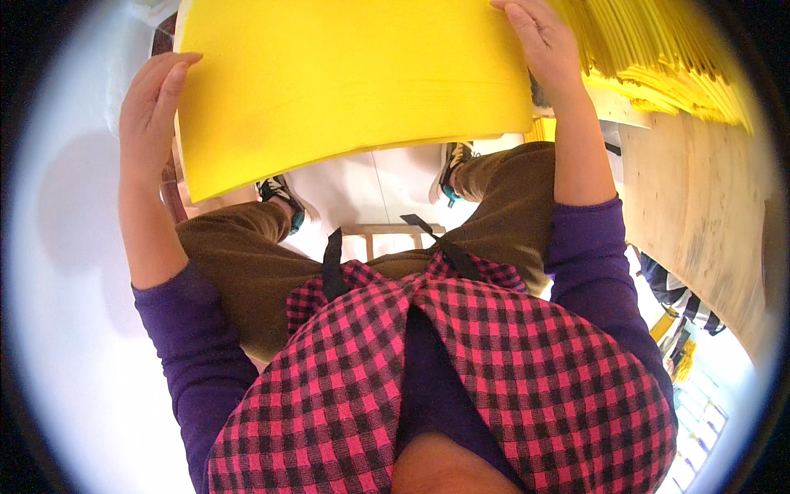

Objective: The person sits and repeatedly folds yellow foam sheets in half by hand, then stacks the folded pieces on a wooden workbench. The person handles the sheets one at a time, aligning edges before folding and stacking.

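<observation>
Pale flooring [354, 181] shows between the person's shoes [280, 198], and a wooden bench [683, 198] runs down the right, with yellow layered material [658, 45] heaped at its far end. The broad yellow sheet [354, 82] spans the space in front of the person, above the shoes; whether it is one layer or several is hard to tell, as is what bears it. The left hand [152, 111] meets its left edge with fingers and thumb slightly bent, the right hand [545, 45] its right edge near the top of view; I cannot tell whether either pinches or merely steadies it. Handling it well likely calls for matched, light pressure on both sides, fingertips level with each other, since uneven pulling could skew or crease so wide a piece.
</observation>
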`<state>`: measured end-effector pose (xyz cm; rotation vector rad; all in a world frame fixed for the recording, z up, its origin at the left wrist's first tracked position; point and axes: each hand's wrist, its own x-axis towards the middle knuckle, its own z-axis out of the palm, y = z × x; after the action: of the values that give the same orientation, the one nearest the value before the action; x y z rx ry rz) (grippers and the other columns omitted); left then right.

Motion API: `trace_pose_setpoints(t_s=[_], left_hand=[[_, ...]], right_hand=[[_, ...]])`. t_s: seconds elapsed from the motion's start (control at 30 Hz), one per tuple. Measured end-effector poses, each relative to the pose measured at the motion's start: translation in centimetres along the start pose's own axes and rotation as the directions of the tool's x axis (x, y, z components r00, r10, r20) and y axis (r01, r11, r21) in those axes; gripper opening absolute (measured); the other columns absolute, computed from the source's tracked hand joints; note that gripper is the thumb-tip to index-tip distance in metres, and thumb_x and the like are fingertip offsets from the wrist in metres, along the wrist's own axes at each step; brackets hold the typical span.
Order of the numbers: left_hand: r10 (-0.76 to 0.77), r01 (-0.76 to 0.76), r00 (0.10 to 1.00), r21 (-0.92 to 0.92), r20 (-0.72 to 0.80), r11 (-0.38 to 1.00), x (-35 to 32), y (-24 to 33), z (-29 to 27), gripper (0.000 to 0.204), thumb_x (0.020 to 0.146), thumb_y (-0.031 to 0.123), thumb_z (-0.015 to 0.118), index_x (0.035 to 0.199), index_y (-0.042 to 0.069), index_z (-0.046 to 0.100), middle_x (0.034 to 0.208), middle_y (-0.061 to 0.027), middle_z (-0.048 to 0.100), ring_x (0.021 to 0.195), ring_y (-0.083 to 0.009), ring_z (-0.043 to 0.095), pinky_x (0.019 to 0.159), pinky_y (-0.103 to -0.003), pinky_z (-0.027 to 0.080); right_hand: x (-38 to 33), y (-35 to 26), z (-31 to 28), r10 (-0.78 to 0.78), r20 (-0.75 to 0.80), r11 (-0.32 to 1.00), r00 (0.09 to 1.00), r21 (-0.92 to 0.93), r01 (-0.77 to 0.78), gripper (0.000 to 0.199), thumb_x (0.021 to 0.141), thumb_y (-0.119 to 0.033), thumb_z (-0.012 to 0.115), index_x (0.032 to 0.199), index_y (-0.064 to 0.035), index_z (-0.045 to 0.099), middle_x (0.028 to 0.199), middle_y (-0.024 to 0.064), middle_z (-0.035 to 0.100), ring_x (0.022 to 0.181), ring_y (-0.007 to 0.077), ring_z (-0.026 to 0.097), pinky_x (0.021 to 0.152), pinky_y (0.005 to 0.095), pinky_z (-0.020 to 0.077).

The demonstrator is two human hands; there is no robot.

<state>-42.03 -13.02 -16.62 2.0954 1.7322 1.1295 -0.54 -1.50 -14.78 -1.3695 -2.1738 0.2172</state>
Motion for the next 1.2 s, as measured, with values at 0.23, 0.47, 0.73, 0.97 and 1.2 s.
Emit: trace_pose_setpoints(t_s=[0.23,0.47,0.73,0.97,1.2], left_hand=[[0.009,-0.004,0.986,-0.031,0.167,1.0,-0.7,-0.5,-0.1,0.034,0.098,0.03,0.046,0.098,0.001,0.066,0.104,-0.0092,0.062,0.097,-0.0212,0.057,0.084,-0.03,0.044],[0.08,-0.081,0.996,0.016,0.037,0.997,-0.4,-0.3,-0.3,0.034,0.098,0.029,0.048,0.097,0.0,0.065,0.102,-0.0087,0.062,0.101,-0.022,0.055,0.086,-0.031,0.043],[0.04,-0.037,0.993,-0.025,0.108,0.999,-0.7,-0.2,-0.2,0.031,0.096,0.028,0.052,0.102,0.001,0.065,0.107,-0.0103,0.06,0.104,-0.024,0.055,0.088,-0.031,0.043],[0.205,-0.209,0.977,0.076,0.059,0.975,-0.5,0.8,-0.1,0.028,0.094,0.023,0.054,0.11,0.003,0.065,0.118,-0.0115,0.059,0.113,-0.0265,0.053,0.097,-0.033,0.04],[0.197,-0.198,0.98,0.021,0.035,0.98,-0.5,1.1,-0.2,0.027,0.093,0.019,0.053,0.113,0.004,0.064,0.123,-0.0109,0.059,0.118,-0.0266,0.051,0.102,-0.035,0.037]], right_hand=[[-0.6,0.1,-0.8,-0.244,0.22,0.953,0.945,-0.124,0.275,0.022,0.09,-0.021,0.052,0.082,-0.0022,0.058,0.081,0.0177,0.056,0.079,0.031,0.054,0.072,0.0421,0.0428],[-0.7,-0.4,-0.9,-0.094,0.061,0.995,0.994,0.05,0.091,0.02,0.089,-0.019,0.051,0.082,-0.0019,0.059,0.08,0.0172,0.056,0.08,0.0308,0.054,0.073,0.0406,0.0432],[-0.4,-0.2,-1.1,-0.134,0.145,0.988,0.98,0.097,0.121,0.018,0.089,-0.017,0.051,0.091,-0.0021,0.061,0.088,0.0155,0.057,0.085,0.0316,0.054,0.077,0.0422,0.0429],[-1.4,0.6,-1.1,-0.188,-0.07,0.979,0.98,0.065,0.193,0.029,0.094,-0.023,0.048,0.107,-0.0021,0.063,0.108,0.0161,0.062,0.103,0.0312,0.056,0.093,0.0385,0.0429],[-2.5,1.7,-1.8,-0.077,-0.118,0.912,0.99,0.392,0.117,0.034,0.096,-0.028,0.047,0.111,-0.0014,0.063,0.114,0.0131,0.062,0.108,0.0266,0.056,0.097,0.038,0.041]])
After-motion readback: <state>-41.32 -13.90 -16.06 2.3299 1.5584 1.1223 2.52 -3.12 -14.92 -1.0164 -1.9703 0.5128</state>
